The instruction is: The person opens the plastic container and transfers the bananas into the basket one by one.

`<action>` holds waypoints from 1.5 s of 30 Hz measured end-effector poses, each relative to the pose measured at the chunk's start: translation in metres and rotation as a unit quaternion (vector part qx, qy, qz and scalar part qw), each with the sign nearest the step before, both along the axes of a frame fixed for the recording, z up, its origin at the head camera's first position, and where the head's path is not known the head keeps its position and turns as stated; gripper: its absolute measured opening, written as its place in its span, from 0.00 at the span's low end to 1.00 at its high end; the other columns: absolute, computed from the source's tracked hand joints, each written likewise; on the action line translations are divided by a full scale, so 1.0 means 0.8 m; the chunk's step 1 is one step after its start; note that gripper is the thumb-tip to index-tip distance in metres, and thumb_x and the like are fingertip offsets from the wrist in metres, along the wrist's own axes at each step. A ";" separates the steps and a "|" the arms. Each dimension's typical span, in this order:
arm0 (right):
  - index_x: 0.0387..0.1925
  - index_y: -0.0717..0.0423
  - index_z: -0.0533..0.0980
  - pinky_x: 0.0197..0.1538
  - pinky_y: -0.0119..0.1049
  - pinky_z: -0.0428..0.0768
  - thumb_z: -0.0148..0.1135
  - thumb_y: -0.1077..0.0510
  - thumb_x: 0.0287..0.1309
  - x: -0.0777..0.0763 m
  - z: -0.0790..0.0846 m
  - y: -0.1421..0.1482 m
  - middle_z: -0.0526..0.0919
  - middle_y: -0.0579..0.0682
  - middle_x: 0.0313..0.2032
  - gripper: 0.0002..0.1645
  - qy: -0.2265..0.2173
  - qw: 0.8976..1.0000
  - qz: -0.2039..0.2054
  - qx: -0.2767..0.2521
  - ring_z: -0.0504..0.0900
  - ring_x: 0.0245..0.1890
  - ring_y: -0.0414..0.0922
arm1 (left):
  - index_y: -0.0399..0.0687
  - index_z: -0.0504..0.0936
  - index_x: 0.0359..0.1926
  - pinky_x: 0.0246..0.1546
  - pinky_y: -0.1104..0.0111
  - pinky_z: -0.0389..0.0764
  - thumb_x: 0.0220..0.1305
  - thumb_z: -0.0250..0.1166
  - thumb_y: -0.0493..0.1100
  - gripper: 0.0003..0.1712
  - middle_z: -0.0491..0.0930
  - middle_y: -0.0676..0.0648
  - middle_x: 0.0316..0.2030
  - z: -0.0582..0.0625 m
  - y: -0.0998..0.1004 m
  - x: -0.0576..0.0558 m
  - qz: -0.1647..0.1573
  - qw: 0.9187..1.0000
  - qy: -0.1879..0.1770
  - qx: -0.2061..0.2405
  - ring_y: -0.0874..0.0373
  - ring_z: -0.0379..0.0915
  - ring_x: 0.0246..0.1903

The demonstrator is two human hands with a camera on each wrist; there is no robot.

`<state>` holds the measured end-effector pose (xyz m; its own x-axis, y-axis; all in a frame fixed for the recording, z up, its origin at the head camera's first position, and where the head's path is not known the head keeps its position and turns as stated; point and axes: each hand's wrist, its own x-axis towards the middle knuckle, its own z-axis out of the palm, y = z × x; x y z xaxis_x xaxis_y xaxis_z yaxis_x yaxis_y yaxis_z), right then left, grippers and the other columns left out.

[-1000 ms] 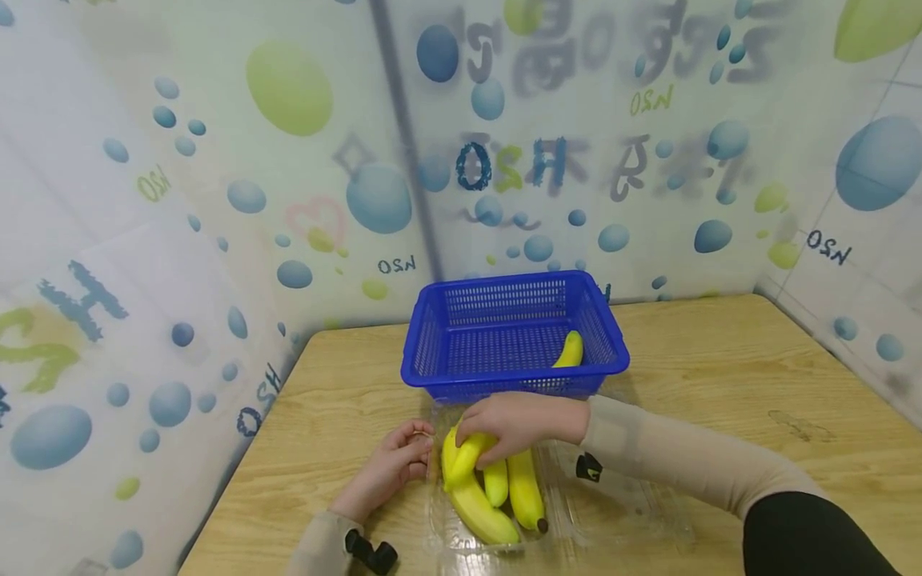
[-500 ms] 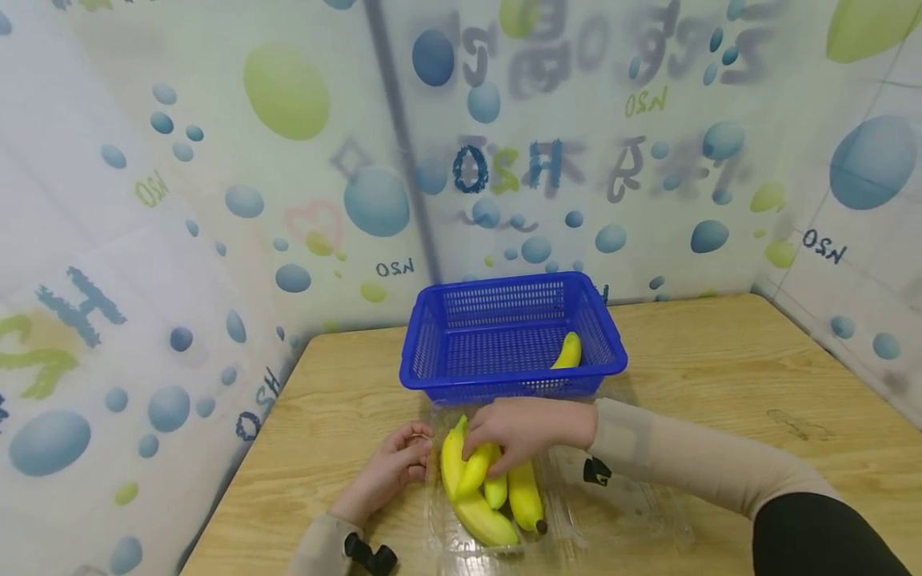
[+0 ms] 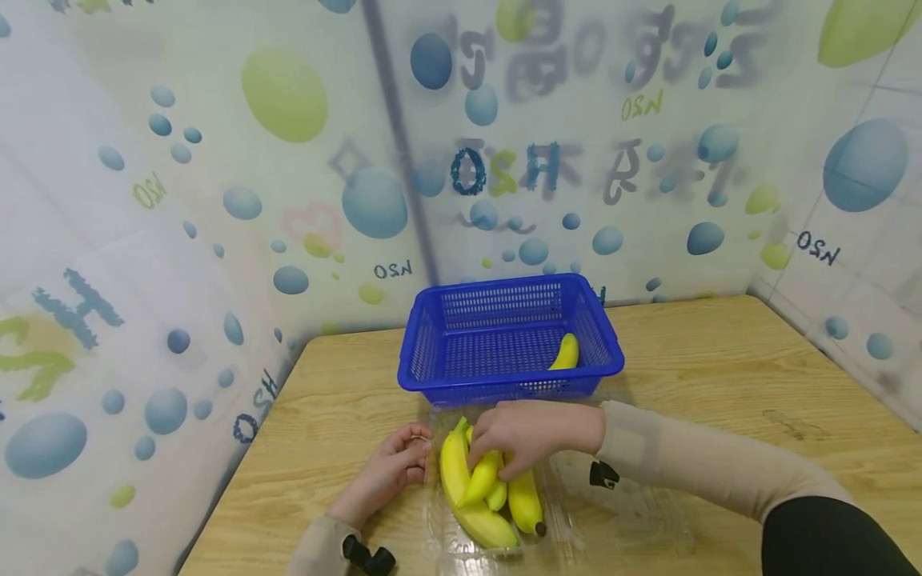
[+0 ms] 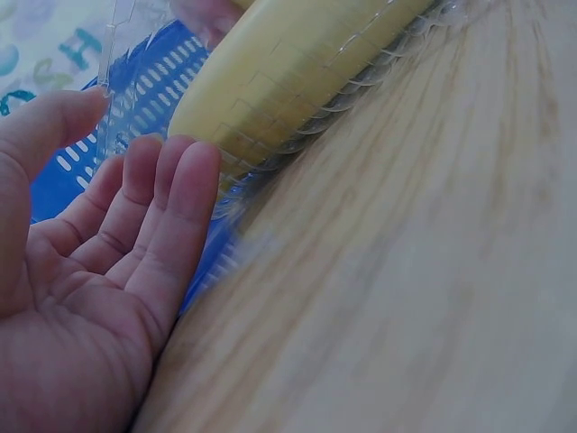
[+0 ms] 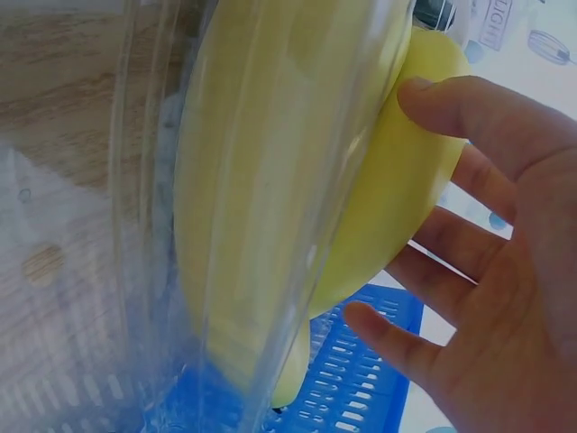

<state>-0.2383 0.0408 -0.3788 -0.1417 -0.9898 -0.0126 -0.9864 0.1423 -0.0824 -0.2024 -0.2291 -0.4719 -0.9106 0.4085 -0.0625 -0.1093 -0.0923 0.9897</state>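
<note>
In the head view a clear plastic container (image 3: 434,516) holds several yellow bananas. My right hand (image 3: 529,436) reaches over it, thumb and fingers gripping a banana (image 3: 481,480) that lies across the others. A long curved banana (image 3: 452,468) is at the left, and another with a dark tip (image 3: 526,506) is at the right. The right wrist view shows the thumb on the gripped banana (image 5: 401,194), the fingers behind it. My left hand (image 3: 396,464) pinches the container's left rim; in the left wrist view the thumb and curled fingers (image 4: 185,185) meet at the clear wall.
A blue perforated basket (image 3: 511,384) stands behind the container, with one banana (image 3: 567,352) at its right end. The container's clear lid (image 3: 627,512) lies folded out to the right on the wooden table (image 3: 720,376). A printed curtain (image 3: 346,104) surrounds the table.
The right hand has shifted slightly right, and the gripped banana has moved right and toward the front, uncovering more of the long curved one. The left hand stays at the rim.
</note>
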 end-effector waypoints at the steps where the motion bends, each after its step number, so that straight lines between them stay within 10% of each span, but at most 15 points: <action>1: 0.50 0.42 0.81 0.50 0.24 0.72 0.70 0.53 0.52 0.001 0.000 0.000 0.81 0.38 0.45 0.21 0.003 1.000 0.003 0.000 0.76 0.46 0.34 | 0.40 0.67 0.50 0.34 0.68 0.80 0.71 0.55 0.37 0.10 0.73 0.49 0.33 0.000 0.000 0.000 0.000 1.000 0.000 0.000 0.61 0.74 0.32; 26: 0.53 0.41 0.80 0.56 0.30 0.69 0.61 0.35 0.58 0.004 -0.005 0.005 0.81 0.37 0.45 0.26 0.018 0.999 0.032 -0.038 0.75 0.46 0.33 | 0.39 0.66 0.50 0.33 0.68 0.80 0.71 0.54 0.36 0.10 0.73 0.49 0.32 0.006 -0.002 -0.004 0.000 1.000 0.011 -0.006 0.61 0.73 0.30; 45: 0.56 0.43 0.78 0.60 0.32 0.68 0.57 0.39 0.64 0.003 -0.010 0.010 0.80 0.39 0.48 0.23 -0.024 0.998 0.054 -0.031 0.74 0.49 0.33 | 0.37 0.66 0.51 0.34 0.68 0.80 0.71 0.55 0.37 0.12 0.73 0.49 0.33 0.001 0.000 -0.001 -0.002 1.000 0.004 -0.007 0.60 0.73 0.31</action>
<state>-0.2361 0.0485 -0.3865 -0.0347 -0.9984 0.0448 -0.9905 0.0284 -0.1349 -0.2029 -0.2291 -0.4711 -0.9094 0.4113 -0.0617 -0.1022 -0.0773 0.9918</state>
